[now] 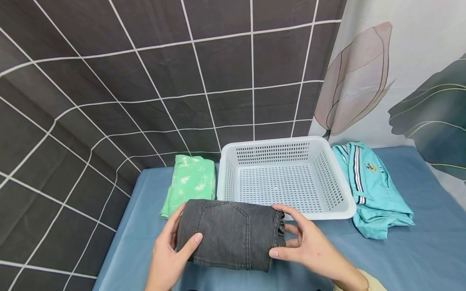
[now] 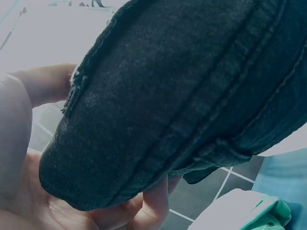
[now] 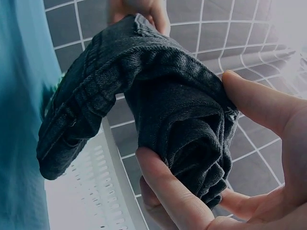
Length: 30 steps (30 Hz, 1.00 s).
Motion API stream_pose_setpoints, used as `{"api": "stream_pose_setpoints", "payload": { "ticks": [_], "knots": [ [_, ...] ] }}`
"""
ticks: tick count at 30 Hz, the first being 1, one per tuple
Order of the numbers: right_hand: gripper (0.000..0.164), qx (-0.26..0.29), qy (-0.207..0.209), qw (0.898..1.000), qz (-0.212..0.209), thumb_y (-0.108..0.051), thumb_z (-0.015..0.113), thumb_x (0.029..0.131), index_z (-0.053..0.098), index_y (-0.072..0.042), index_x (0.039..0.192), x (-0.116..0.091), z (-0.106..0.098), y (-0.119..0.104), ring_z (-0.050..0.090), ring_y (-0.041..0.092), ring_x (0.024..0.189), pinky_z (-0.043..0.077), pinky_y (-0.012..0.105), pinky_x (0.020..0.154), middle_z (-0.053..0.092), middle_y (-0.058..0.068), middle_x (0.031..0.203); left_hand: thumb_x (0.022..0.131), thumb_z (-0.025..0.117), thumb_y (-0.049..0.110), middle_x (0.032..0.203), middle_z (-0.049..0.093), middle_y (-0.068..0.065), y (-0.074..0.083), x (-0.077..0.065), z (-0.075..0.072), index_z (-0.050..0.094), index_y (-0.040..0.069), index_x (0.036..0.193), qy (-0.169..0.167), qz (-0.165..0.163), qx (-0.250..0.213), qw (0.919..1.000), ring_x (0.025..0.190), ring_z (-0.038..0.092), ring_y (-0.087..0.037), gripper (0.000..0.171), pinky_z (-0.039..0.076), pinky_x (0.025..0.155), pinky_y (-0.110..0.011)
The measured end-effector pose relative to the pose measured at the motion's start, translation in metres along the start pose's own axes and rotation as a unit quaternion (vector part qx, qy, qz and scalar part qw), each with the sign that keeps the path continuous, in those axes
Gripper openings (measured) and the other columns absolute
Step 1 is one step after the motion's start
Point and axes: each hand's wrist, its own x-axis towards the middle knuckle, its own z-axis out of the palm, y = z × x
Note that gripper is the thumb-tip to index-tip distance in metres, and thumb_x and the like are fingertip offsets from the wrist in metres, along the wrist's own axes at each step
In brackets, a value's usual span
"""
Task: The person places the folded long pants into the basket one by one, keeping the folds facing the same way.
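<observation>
Between both hands, a pair of dark grey jeans (image 1: 225, 236), rolled into a thick bundle, is held up in front of the basket. A stitched back pocket faces the head camera. My left hand (image 1: 170, 249) grips the left end, thumb on the near face and fingers behind. At the other end my right hand (image 1: 307, 242) holds the roll between thumb and fingers. In the right wrist view the coiled layers of the jeans (image 3: 192, 139) show at the end, with a loose flap of cloth hanging to one side.
Behind the bundle stands a white plastic basket (image 1: 273, 182) with nothing in it. A folded green garment (image 1: 193, 178) lies left of it, a turquoise one (image 1: 375, 190) with a striped band to its right. Blue cloth (image 1: 138, 258) covers the surface; a dark checked curtain (image 1: 225, 64) hangs behind.
</observation>
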Motion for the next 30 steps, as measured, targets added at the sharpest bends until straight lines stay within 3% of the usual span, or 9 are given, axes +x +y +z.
{"api": "stream_pose_setpoints", "payload": {
  "ticks": [6,15,23,30],
  "knots": [
    [0.084,-0.005,0.0,1.0,-0.004,-0.007,0.077,0.088,0.029,-0.014,0.157,0.002,-0.001,-0.002,0.071,0.039,0.099,0.059,0.043,0.08,0.028,0.031,0.154,0.088,0.079,0.035,0.135,0.06,-0.003,0.001,0.002,0.001,0.043,0.035,0.15,0.009,-0.002,-0.004,1.0,0.111,0.065,-0.018,0.071,0.055,0.086,-0.031],
    [0.082,-0.033,0.005,0.999,-0.041,-0.005,0.078,0.086,0.033,-0.014,0.154,0.005,-0.004,-0.004,0.073,0.038,0.094,0.06,0.04,0.079,0.024,0.029,0.156,0.088,0.08,0.029,0.126,0.064,-0.002,0.002,0.01,0.002,0.046,0.037,0.147,0.023,0.023,-0.004,0.9994,0.106,0.067,-0.014,0.068,0.055,0.086,-0.029],
    [0.083,-0.019,0.003,0.999,-0.037,-0.004,0.076,0.088,0.029,-0.013,0.155,0.007,-0.006,-0.006,0.072,0.039,0.096,0.059,0.041,0.08,0.034,0.033,0.15,0.089,0.08,0.027,0.142,0.055,0.002,0.001,0.017,0.003,0.048,0.032,0.148,0.021,0.044,-0.015,0.9987,0.124,0.057,-0.012,0.068,0.048,0.093,-0.017],
    [0.085,0.007,-0.01,0.999,-0.041,-0.002,0.075,0.088,0.025,-0.009,0.157,0.008,-0.007,-0.005,0.071,0.038,0.097,0.059,0.041,0.08,0.016,0.031,0.158,0.089,0.079,0.027,0.146,0.052,0.002,0.0,0.023,0.003,0.048,0.023,0.15,0.018,0.056,-0.003,0.9982,0.128,0.054,-0.013,0.069,0.047,0.094,-0.016]
  ]
}}
